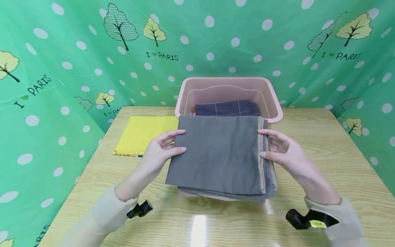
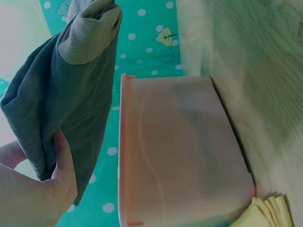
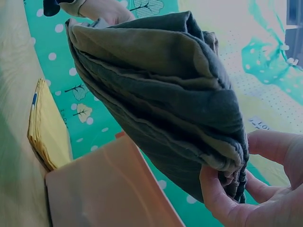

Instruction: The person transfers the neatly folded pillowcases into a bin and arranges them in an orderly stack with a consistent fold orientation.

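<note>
The folded gray cloth (image 1: 219, 154) is held up off the table (image 1: 102, 164), nearer its near edge than the pink bin (image 1: 228, 82) that stands by the far edge. The left hand (image 1: 155, 151) pinches its left side between thumb and fingers; the right hand (image 1: 285, 149) pinches the layered right side. It looks soft, limp, fairly light and not fragile; its layers may slide or fan, so gripping both sides through every layer seems best. Its long axis runs roughly parallel to the table's far edge, stacked folds facing the right edge.
</note>
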Motion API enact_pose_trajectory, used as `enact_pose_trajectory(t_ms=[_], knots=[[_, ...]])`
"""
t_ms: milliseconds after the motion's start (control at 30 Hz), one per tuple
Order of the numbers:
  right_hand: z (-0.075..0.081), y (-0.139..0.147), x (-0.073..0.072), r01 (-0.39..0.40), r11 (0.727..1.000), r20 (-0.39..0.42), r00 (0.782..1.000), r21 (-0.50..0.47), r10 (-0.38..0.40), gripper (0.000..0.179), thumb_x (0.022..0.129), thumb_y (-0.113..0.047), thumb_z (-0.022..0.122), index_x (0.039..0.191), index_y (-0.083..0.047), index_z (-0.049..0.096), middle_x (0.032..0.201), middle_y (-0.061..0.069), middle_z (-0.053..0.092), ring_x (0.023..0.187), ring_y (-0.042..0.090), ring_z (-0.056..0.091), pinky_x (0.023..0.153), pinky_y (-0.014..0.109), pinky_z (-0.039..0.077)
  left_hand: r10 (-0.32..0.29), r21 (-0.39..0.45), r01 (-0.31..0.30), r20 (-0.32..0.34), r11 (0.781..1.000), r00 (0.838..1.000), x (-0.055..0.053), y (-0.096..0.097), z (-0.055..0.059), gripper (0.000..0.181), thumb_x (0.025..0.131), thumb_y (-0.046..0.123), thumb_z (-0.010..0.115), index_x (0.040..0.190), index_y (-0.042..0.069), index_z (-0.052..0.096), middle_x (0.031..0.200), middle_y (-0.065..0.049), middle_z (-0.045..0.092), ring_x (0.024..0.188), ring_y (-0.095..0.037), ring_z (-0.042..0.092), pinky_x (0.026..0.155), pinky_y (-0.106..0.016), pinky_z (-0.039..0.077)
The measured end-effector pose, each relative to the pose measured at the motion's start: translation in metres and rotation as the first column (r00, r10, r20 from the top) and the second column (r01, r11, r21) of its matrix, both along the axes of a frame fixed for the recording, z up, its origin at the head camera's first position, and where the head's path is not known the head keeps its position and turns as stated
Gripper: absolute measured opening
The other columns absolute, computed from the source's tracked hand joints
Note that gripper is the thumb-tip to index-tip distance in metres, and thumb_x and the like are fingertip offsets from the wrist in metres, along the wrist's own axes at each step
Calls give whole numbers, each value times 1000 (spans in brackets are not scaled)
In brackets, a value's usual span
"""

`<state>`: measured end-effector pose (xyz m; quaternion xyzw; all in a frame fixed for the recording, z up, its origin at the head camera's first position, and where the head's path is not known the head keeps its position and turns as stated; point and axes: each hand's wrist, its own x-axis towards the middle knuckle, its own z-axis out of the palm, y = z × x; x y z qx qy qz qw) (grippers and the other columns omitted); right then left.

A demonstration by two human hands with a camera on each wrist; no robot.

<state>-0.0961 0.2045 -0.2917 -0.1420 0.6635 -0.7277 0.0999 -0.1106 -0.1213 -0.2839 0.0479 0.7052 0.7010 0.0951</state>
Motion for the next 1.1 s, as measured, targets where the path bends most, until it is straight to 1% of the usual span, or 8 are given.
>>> enact_pose_trajectory(t_ms=[133, 300, 500, 600, 733, 833, 933, 1100], knots=[[7, 3, -6, 30, 999, 43, 999, 31, -31, 51, 80, 6, 58, 124, -18, 48, 123, 2, 45, 98, 9, 55, 72, 22, 48, 1, 20, -1, 12, 1000, 1000, -8, 4, 6, 49, 76, -3, 63, 122, 4, 51, 117, -11, 55, 91, -16, 59, 73, -28, 49], [14, 6, -17, 52, 995, 95, 994, 89, -60, 51, 82, 0, 59, 127, -20, 45, 142, 11, 21, 112, 7, 43, 75, 19, 45, -1, 53, 0, 27, 999, 1000, -19, 7, 11, 48, 76, -4, 62, 122, 5, 51, 115, -10, 55, 89, -14, 59, 72, -27, 49], [25, 5, -30, 67, 984, 145, 985, 166, -91, 52, 81, -7, 62, 127, -25, 45, 148, 9, 7, 131, 17, 17, 80, 18, 40, 3, 64, -5, 22, 998, 1000, -32, 9, 16, 49, 76, -6, 60, 123, 4, 50, 119, -11, 53, 90, -11, 57, 69, -25, 49], [30, 6, -37, 71, 977, 163, 981, 200, -105, 53, 81, -9, 63, 128, -28, 44, 149, 6, 0, 134, 22, 0, 92, 27, 33, 12, 65, -13, 26, 998, 1000, -38, 10, 19, 49, 77, -6, 60, 123, 4, 50, 121, -11, 52, 89, -10, 56, 67, -22, 49], [38, 6, -46, 82, 975, 187, 975, 208, -122, 54, 81, -10, 63, 128, -29, 44, 149, 3, -2, 134, 21, -2, 102, 41, 20, 19, 83, -22, 34, 996, 999, -46, 11, 23, 48, 77, -8, 59, 123, 4, 50, 121, -11, 51, 87, -9, 55, 63, -19, 47], [43, 5, -51, 92, 978, 196, 972, 187, -129, 53, 81, -7, 63, 127, -27, 46, 149, 2, 0, 134, 20, 2, 97, 31, 30, 17, 96, -20, 32, 995, 999, -53, 12, 27, 48, 78, -8, 58, 123, 4, 50, 120, -11, 51, 86, -9, 55, 62, -18, 47], [47, 4, -56, 91, 986, 199, 973, 142, -119, 53, 81, -3, 62, 127, -25, 46, 149, 1, -2, 134, 18, 2, 82, 18, 40, 14, 108, -18, 32, 994, 999, -60, 13, 32, 48, 78, -9, 58, 123, 4, 50, 121, -11, 51, 87, -9, 54, 62, -18, 47], [55, 5, -67, 98, 989, 214, 969, 114, -121, 53, 80, -1, 62, 126, -23, 46, 149, 1, 0, 134, 16, 7, 73, 16, 43, 26, 131, -31, 46, 991, 999, -71, 17, 39, 47, 77, -9, 59, 121, 5, 52, 121, -11, 51, 80, -9, 54, 59, -18, 45]])
